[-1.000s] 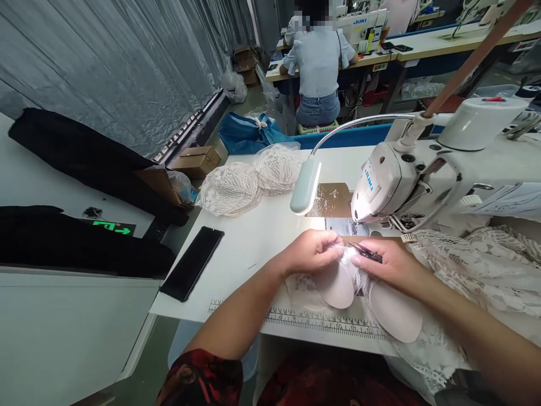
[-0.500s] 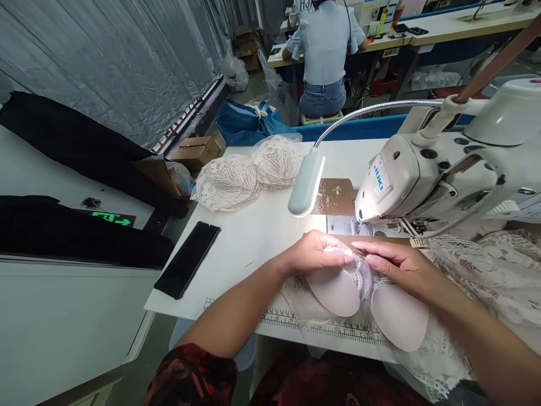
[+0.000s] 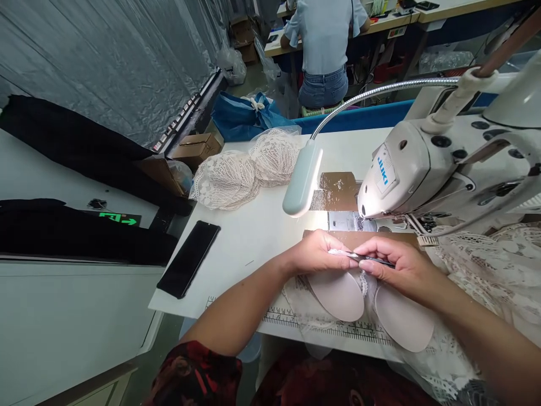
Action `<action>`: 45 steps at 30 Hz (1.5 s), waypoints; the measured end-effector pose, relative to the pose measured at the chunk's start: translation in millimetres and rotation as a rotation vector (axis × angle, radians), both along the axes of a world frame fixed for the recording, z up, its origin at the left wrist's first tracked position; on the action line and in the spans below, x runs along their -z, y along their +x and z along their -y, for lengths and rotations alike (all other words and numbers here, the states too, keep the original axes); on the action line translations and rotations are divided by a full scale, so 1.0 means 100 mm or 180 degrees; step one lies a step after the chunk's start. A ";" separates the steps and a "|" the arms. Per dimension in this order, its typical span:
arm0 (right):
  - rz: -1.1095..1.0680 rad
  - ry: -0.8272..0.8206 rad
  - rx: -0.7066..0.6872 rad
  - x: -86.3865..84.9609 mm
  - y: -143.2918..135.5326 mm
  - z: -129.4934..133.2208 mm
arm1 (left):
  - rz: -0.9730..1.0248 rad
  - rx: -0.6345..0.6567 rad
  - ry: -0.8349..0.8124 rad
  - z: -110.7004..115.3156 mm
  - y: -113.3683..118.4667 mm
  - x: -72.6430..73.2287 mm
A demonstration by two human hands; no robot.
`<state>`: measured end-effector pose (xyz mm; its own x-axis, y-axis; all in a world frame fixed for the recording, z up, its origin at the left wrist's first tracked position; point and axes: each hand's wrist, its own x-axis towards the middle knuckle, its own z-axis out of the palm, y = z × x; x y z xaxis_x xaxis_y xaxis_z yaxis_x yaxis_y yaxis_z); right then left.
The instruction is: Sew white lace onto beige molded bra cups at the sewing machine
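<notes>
My left hand (image 3: pixel 323 252) pinches the white lace edge of a pale bra between thumb and fingers. The bra's two smooth pink cups (image 3: pixel 338 296) hang toward the table's front edge, with lace spread around them. In my right hand (image 3: pixel 391 262) is a slim dark pointed tool (image 3: pixel 378 260), gripped between thumb and fingers; whether it is tweezers or thread snips I cannot tell. Its tip meets the lace at my left fingertips. Both hands are just in front of the sewing machine (image 3: pixel 395 169), close together and nearly touching.
A lamp head (image 3: pixel 302 179) on a bendable neck hangs over the table. Bundled lace pieces (image 3: pixel 228 179) lie at the back left, a black phone (image 3: pixel 189 259) at the left edge. More lace (image 3: pixel 499 270) is heaped at right. Another person (image 3: pixel 324 45) sits ahead, facing away.
My right hand has turned slightly, so the dark tool shows more clearly at the lace. The bra has shifted a little to the right. The camera view has tilted downward slightly.
</notes>
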<state>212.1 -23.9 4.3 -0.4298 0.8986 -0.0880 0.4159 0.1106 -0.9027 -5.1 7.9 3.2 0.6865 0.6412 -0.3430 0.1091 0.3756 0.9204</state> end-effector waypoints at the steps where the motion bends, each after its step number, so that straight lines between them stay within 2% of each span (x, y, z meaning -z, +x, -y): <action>1: 0.0026 0.0022 0.0006 -0.01 -0.01 0.00 | -0.0005 0.0004 -0.0013 0.00 0.00 -0.01; 8: -0.0038 -0.0037 0.0159 -0.01 -0.02 0.02 | -0.0153 -0.0071 0.0073 0.00 0.00 -0.01; 13: -0.0510 -0.0692 0.0642 0.07 -0.04 0.03 | -0.0099 -0.0022 0.0132 0.01 0.02 0.02; 16: -0.0397 -0.0779 0.0305 0.06 -0.06 0.01 | -0.0122 0.0347 0.0503 -0.03 -0.05 0.00; 18: -0.0010 -0.0672 0.0211 0.03 -0.05 -0.01 | -0.0369 0.0717 0.0829 -0.07 -0.16 -0.05; 20: 0.0297 -0.0602 0.0152 -0.01 0.00 -0.03 | -0.0754 0.0889 0.1019 -0.12 -0.29 -0.10; 23: 0.0494 -0.0763 -0.0398 -0.06 0.07 -0.04 | -0.0989 0.0704 0.1053 -0.18 -0.44 -0.17; 25: 0.0397 -0.0869 -0.0544 -0.06 0.07 -0.05 | -0.0897 0.0495 0.1122 -0.19 -0.46 -0.20; 29: 0.0033 -0.0697 0.0057 0.00 -0.03 -0.04 | -0.0742 0.0347 0.1273 -0.15 -0.37 -0.21; 31: 0.0071 -0.0522 0.0213 0.03 -0.08 -0.03 | -0.0720 0.0349 0.1272 -0.12 -0.31 -0.20; 37: 0.0107 -0.0130 0.0340 0.00 -0.12 0.01 | -0.0434 0.0012 0.1191 -0.03 -0.18 -0.12; 41: -0.0028 -0.0118 0.0340 -0.03 -0.12 0.03 | -0.0326 -0.0026 0.0946 -0.01 -0.13 -0.08; 45: -0.0182 -0.0269 0.0583 0.06 -0.10 0.06 | -0.0278 -0.0028 0.0642 -0.01 -0.10 -0.06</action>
<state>202.6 -29.6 -1.5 -0.2664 0.9527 -0.1464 0.3701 -0.0392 -0.9282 -15.5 8.5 8.9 0.6539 0.7087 -0.2650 0.1891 0.1860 0.9642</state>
